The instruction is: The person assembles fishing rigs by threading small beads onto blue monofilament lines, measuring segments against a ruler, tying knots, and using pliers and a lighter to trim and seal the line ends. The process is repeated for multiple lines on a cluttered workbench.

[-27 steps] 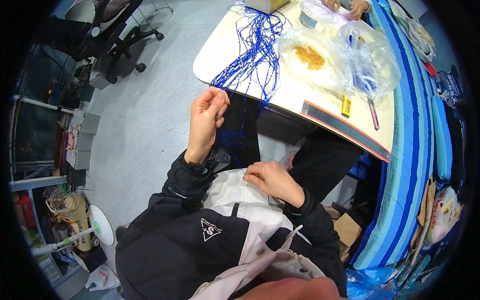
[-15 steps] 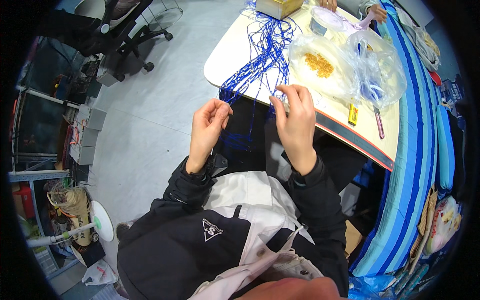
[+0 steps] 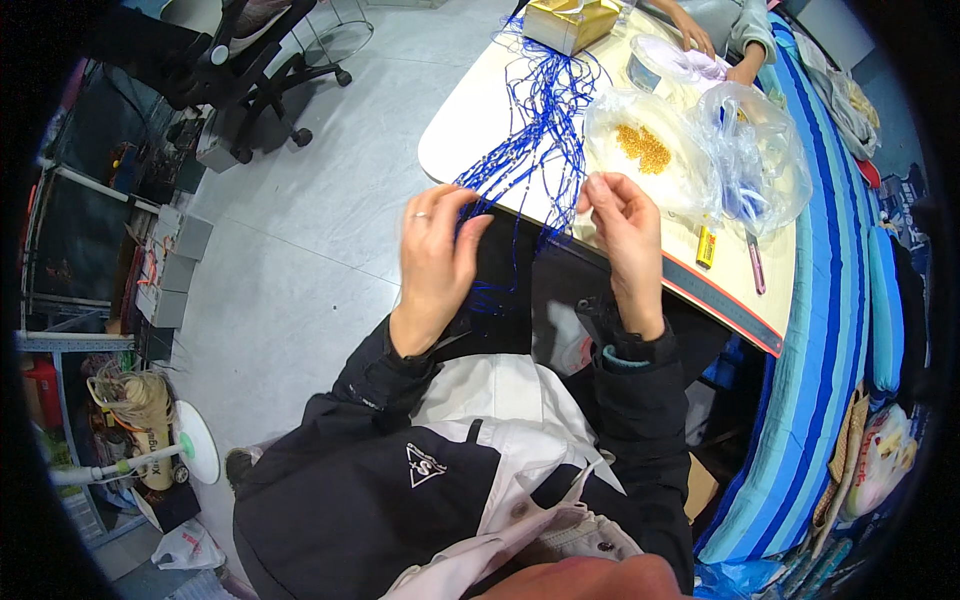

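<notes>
Many thin blue strands, apparently beaded cords [image 3: 545, 120], spread over the white table and hang past its front edge. My left hand [image 3: 435, 255] is beside their left side at the table edge, its thumb held apart from the fingers. It looks open, though its fingertips partly overlap the strands. To the right of the bundle, my right hand [image 3: 628, 235] has thumb and fingertips pinched together; whatever is between them is too small to make out. A gold box [image 3: 568, 28] sits on the far end of the strands.
On the table lie a clear bag with gold beads [image 3: 643, 148], another clear bag [image 3: 755, 150], a yellow tube [image 3: 706, 247] and a pink slim tool [image 3: 755, 262]. A ruler [image 3: 720, 302] lines the front edge. Another person's hands [image 3: 743, 70] work at the far right.
My left hand has gone from a pinch to thumb and fingers apart. My right hand has closed into a pinch and moved right. The other person's hands have come further into view.
</notes>
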`<state>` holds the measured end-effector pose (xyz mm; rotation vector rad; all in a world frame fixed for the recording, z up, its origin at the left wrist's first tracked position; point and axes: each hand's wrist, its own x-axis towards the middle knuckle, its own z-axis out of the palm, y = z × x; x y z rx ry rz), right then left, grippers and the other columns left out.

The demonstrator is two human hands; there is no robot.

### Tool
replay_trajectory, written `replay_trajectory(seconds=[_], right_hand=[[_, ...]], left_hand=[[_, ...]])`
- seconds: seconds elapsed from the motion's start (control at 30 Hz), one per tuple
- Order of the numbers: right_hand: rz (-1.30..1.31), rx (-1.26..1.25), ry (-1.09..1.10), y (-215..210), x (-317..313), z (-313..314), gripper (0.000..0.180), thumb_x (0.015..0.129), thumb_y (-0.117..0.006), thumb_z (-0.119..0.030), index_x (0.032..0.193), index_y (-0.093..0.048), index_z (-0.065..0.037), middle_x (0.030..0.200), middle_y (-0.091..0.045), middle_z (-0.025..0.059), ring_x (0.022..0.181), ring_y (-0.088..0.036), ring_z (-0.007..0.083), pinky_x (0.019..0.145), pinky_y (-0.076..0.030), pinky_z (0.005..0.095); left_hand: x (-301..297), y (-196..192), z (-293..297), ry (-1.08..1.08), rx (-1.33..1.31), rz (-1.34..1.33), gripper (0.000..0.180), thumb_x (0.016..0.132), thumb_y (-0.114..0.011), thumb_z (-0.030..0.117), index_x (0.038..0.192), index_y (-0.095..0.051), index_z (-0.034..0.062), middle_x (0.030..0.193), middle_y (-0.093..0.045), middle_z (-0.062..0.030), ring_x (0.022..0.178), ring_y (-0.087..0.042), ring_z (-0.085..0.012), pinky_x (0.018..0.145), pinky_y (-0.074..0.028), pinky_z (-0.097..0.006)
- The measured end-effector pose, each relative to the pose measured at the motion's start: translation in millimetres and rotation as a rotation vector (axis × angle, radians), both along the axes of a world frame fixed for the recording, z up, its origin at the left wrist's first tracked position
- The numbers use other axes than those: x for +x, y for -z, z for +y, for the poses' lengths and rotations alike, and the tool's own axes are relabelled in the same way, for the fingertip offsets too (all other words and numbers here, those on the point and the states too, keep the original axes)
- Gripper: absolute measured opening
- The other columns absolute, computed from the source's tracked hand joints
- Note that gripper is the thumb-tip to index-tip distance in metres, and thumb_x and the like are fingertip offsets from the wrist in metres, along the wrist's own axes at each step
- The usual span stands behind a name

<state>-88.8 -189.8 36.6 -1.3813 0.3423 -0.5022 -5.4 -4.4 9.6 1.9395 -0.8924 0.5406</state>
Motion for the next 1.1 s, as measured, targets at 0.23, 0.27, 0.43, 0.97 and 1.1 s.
replay_trajectory(seconds=[0.23,0.27,0.43,0.97,1.1], right_hand=[[0.061,0.302,-0.211,-9.7,-23.0,-15.6,0.023,0.099,-0.056,-0.022,0.101,-0.064,0.000,0.073,-0.057,-0.0017,0.051,-0.035,-0.0010,0.044,-0.023,0.0158],[0.059,0.322,-0.213,-9.7,-26.4,-18.0,0.024,0.100,-0.055,-0.022,0.101,-0.064,0.000,0.073,-0.057,-0.0017,0.051,-0.035,-0.0008,0.044,-0.023,0.0158],[0.140,0.372,-0.214,-10.2,-50.2,-30.1,0.030,0.103,-0.049,-0.026,0.108,-0.058,0.002,0.068,-0.049,-0.0037,0.048,-0.031,-0.0008,0.045,-0.023,0.0157],[-0.162,0.145,0.239,-5.2,-158.0,-30.0,0.004,0.091,-0.061,-0.003,0.090,-0.061,0.001,0.087,-0.054,0.0021,0.063,-0.038,0.0032,0.052,-0.027,0.0173],[-0.413,0.472,0.308,1.9,-173.7,-27.5,0.005,0.094,-0.059,-0.004,0.095,-0.058,0.001,0.097,-0.052,0.0051,0.069,-0.041,0.0038,0.049,-0.029,0.0145]], left_hand=[[7.8,-21.8,-69.1,0.529,0.001,0.013,0.022,0.088,-0.058,0.003,0.110,-0.061,0.0067,0.112,-0.062,-0.0090,0.105,-0.058,-0.0260,0.104,-0.030,-0.041],[10.0,-22.0,-71.1,0.546,0.080,0.002,0.019,0.089,-0.058,0.004,0.107,-0.062,0.0075,0.108,-0.062,-0.0072,0.102,-0.059,-0.0241,0.104,-0.029,-0.041],[16.7,-20.4,-73.4,0.542,-0.063,0.049,0.002,0.087,-0.063,0.004,0.087,-0.063,0.0063,0.080,-0.063,-0.0041,0.082,-0.060,-0.0211,0.089,-0.037,-0.033],[-0.8,-21.7,-55.8,0.505,-0.075,-0.110,0.009,0.071,-0.079,0.015,0.079,-0.074,0.0145,0.071,-0.064,0.0036,0.080,-0.061,-0.0133,0.096,-0.029,-0.039],[-9.4,-13.0,-54.5,0.520,-0.071,-0.126,0.012,0.070,-0.080,0.019,0.080,-0.074,0.0171,0.072,-0.061,0.0050,0.085,-0.060,-0.0134,0.095,-0.027,-0.039]])
